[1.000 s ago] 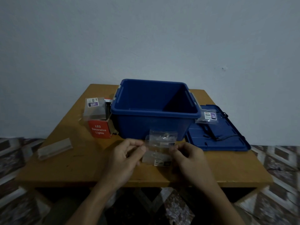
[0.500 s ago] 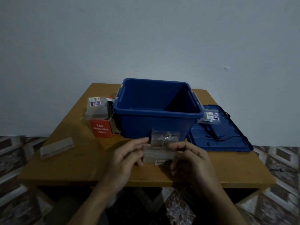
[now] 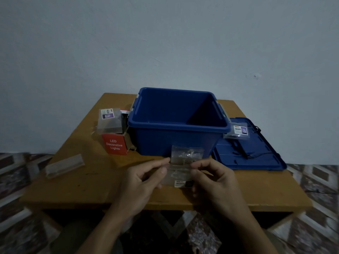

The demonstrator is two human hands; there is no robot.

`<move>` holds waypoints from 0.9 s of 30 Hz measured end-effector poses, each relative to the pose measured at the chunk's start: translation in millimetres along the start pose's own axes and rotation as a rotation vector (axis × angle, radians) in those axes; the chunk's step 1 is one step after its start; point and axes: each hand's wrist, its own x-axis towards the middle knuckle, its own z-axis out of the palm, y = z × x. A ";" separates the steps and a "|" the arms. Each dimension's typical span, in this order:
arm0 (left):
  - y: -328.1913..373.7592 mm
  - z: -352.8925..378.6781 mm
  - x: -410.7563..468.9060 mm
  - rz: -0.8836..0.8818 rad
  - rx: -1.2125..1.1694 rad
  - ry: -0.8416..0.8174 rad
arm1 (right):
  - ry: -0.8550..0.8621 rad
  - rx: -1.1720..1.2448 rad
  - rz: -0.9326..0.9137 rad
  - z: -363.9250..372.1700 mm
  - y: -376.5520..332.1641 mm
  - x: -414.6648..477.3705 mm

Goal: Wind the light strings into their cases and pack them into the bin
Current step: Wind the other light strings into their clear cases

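Compared with a second ago, the left hand (image 3: 145, 177) is loosening from a tight curl into a longer reach, its forefinger now stretching up to the top left corner of the clear plastic case (image 3: 180, 171) while the thumb is pressing on the left edge, so it is pinching the case there. The right hand (image 3: 214, 178) is curling more closely over the right edge and is pinching it between thumb and bent fingers. The case itself is hardly shifting; it is hanging between the two hands, just above the near part of the wooden table (image 3: 91, 180) and directly in front of the blue bin (image 3: 174, 140), with its upper flap standing up above the fingertips. Pale glints inside are suggesting the light string (image 3: 186, 155) is already lying within, though the dim light is making this hard to confirm. This is reading as the closing of the flap, with the drop into the bin not yet done; the bin is showing nothing inside from this angle. A second clear case (image 3: 109, 121) is sitting on the red LED Decorative Lights box (image 3: 114, 146) left of the bin, and a third clear case (image 3: 238, 132) is lying with a black cord (image 3: 240, 153) on the bin lid (image 3: 256, 162) to the right.
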 end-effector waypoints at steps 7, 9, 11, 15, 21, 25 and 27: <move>9.2 7.8 4.3 -0.045 -0.014 0.060 | 0.015 -0.050 0.066 3.5 0.3 1.9; 10.0 8.5 6.1 -0.073 0.017 0.050 | 0.029 -0.046 0.082 5.3 -0.2 4.7; 12.1 9.4 8.4 -0.097 0.065 0.036 | 0.022 -0.077 0.105 5.7 -1.0 7.5; 18.5 13.6 10.2 -0.118 0.106 -0.014 | -0.007 -0.082 0.158 4.2 -2.2 9.5; 20.6 12.1 10.6 -0.183 0.014 0.027 | 0.016 -0.046 0.188 4.2 -1.4 8.5; 21.0 4.6 6.0 -0.157 0.058 0.053 | 0.072 0.019 0.197 11.1 1.0 7.7; 21.0 -3.6 4.0 -0.167 0.086 0.067 | 0.112 0.067 0.200 14.8 3.2 6.7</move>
